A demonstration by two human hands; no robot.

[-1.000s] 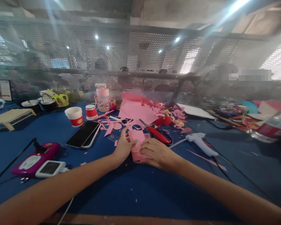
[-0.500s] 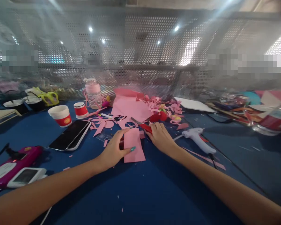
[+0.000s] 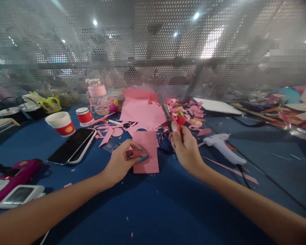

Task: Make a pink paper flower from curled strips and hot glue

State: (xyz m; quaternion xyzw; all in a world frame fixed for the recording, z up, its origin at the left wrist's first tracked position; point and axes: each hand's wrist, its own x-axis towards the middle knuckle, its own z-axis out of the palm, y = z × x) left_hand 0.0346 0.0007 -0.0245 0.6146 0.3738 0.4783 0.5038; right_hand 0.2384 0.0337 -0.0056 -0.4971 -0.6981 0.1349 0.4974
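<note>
My left hand (image 3: 122, 158) pinches the left side of a rectangular pink paper piece (image 3: 149, 149), thumb on its face. The paper is raised above the blue table and tilted towards me. My right hand (image 3: 186, 146) is closed round the red handles of a pair of scissors (image 3: 165, 109). Their grey blades look closed and point up and away, apart from the paper. Behind the paper lie a large pink sheet (image 3: 141, 110) and curled pink offcuts (image 3: 193, 110). A dark blue round item (image 3: 165, 143) sits between the paper and my right hand, its kind unclear.
A white glue gun (image 3: 225, 148) with a cord lies at right. Phones (image 3: 72, 146), paper cups (image 3: 61, 124) and a pink-lidded bottle (image 3: 98, 98) stand at left. A purple device (image 3: 17, 180) is at the near left. A perforated metal screen (image 3: 153, 51) rises behind the table.
My right hand has lifted the scissors and swung their blades upward, moving slightly right. The pink paper in my left hand now shows more of its face and stands slightly higher.
</note>
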